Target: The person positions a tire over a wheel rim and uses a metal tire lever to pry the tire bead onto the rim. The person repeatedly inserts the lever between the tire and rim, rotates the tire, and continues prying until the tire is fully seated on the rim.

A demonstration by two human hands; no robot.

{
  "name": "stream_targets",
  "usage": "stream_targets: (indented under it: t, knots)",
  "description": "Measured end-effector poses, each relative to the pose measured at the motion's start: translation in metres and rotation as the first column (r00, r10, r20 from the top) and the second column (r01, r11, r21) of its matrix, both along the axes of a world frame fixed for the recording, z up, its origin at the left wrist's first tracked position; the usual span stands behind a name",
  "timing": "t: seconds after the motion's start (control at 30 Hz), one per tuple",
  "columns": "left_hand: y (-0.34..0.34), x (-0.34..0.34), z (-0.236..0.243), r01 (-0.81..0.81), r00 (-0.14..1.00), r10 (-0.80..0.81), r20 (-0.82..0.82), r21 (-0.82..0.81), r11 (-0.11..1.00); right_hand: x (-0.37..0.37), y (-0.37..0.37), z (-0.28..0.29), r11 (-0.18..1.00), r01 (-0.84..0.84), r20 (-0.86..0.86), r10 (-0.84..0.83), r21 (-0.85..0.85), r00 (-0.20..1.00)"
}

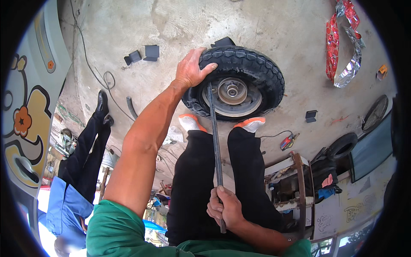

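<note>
A black tyre (261, 73) on a metal wheel with a central hub (232, 91) rests on the concrete floor just in front of my orange-edged shoes. My left hand (192, 68) grips the tyre's upper left, thumb over the sidewall and fingers reaching over the tread. A long metal bar (214, 135) has its far end at the left side of the rim, inside the tyre's opening, and runs back between my legs. My right hand (224, 207) is closed round the bar near its lower end.
A painted vehicle panel (25, 90) lines the left, beside another person in blue (70, 201). Small dark boxes (152, 52), cables (109, 83), red-and-silver foil strips (332, 51) and a red tool (286, 142) lie around. A spare tyre (342, 145) and metal rack (299, 180) are at right.
</note>
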State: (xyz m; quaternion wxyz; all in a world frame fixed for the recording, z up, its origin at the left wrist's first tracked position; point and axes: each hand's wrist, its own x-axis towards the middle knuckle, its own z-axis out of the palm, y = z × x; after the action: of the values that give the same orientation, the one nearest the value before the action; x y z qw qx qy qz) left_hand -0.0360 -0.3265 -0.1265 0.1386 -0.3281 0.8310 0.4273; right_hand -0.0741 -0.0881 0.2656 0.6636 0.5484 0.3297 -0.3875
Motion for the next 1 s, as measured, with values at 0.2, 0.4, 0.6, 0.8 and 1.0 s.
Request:
stream_targets:
  t: [0.2, 0.4, 0.6, 0.8, 1.0]
  knots:
    - [0.001, 0.0, 0.004, -0.008, 0.999, 0.009, 0.044, -0.009, 1.0, -0.051, 0.058, -0.023, 0.993, -0.119, -0.006, 0.119, 0.001, 0.993]
    - [0.008, 0.001, 0.011, -0.022, 0.998, 0.021, 0.058, 0.007, 1.0, -0.083, 0.072, -0.031, 0.987, -0.162, -0.062, 0.163, 0.016, 0.985]
    - [0.015, 0.006, 0.024, -0.028, 0.999, 0.029, 0.027, -0.01, 1.0, -0.082, 0.109, -0.043, 0.987, -0.159, -0.116, 0.157, -0.005, 0.981]
    - [0.005, 0.001, 0.029, 0.001, 0.997, -0.004, 0.075, 0.04, 0.999, -0.086, 0.125, -0.057, 0.989, -0.093, -0.12, 0.08, -0.113, 0.99]
    - [0.015, 0.009, 0.038, -0.064, 0.998, 0.064, 0.02, 0.001, 0.998, -0.109, 0.115, -0.056, 0.969, -0.23, -0.133, 0.217, -0.088, 0.967]
